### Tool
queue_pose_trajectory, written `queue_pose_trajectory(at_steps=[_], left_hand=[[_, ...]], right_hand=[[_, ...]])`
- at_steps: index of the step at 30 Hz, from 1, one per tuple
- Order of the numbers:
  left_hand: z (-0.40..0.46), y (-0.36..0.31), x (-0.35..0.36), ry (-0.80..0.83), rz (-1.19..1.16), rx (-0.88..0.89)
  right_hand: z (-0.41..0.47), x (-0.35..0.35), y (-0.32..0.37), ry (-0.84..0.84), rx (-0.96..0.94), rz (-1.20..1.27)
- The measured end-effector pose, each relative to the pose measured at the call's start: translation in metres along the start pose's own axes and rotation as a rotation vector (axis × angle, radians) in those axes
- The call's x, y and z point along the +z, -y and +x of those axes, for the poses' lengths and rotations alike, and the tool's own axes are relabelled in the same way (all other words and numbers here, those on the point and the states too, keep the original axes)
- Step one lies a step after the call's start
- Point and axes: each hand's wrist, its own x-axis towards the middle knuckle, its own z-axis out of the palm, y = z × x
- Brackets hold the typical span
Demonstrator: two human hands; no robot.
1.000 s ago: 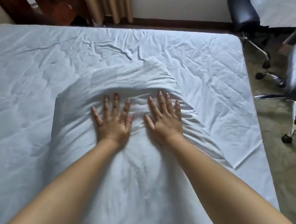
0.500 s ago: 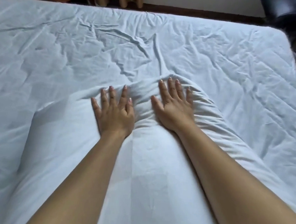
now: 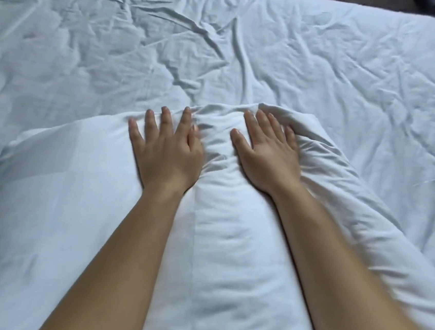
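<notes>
Left hand (image 3: 168, 154), right hand (image 3: 269, 159) have slid to far edge of pillow (image 3: 59, 202).

A pale bedsheet (image 3: 341, 70) — wrinkled, creased throughout.

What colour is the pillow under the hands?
The pillow is white, seen best in head view.

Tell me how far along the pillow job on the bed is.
Done: the pillow lies cased on the bed sheet. In hand: left hand and right hand press flat on its far end, where the fabric bunches between them. Left: smoothing those creases; the sheet beyond is wrinkled too.
</notes>
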Motion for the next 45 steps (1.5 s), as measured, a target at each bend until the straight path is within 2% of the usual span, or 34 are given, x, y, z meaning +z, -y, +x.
queue_pose_trajectory(at_steps=[4,10,16,25,28,31,34,38,45], left_hand=[[-0.003,0.001,0.006,-0.061,0.008,-0.001],[-0.01,0.002,0.009,-0.007,-0.014,0.028],[-0.071,0.011,-0.017,-0.004,-0.081,0.081],[-0.192,0.018,-0.054,0.046,-0.06,0.055],[-0.242,0.02,-0.061,0.032,-0.041,0.045],[-0.28,0.023,-0.063,0.004,-0.056,0.046],[-0.307,0.023,-0.062,-0.09,-0.079,0.045],[-0.32,0.022,-0.047,-0.178,-0.06,0.063],[-0.332,0.024,-0.044,-0.168,-0.019,0.066]], right_hand=[[-0.001,0.009,-0.003,-0.066,-0.013,0.025],[-0.007,0.017,-0.007,-0.037,-0.014,0.1],[-0.071,0.001,-0.007,-0.032,-0.022,0.122],[-0.197,-0.025,-0.017,0.022,0.0,0.03],[-0.241,-0.031,-0.019,0.042,0.013,0.013],[-0.276,-0.033,-0.018,-0.012,0.01,0.001],[-0.304,-0.03,-0.019,-0.055,0.009,0.003],[-0.31,-0.018,-0.024,-0.133,-0.008,0.011],[-0.325,-0.016,-0.024,-0.088,0.014,0.009]])
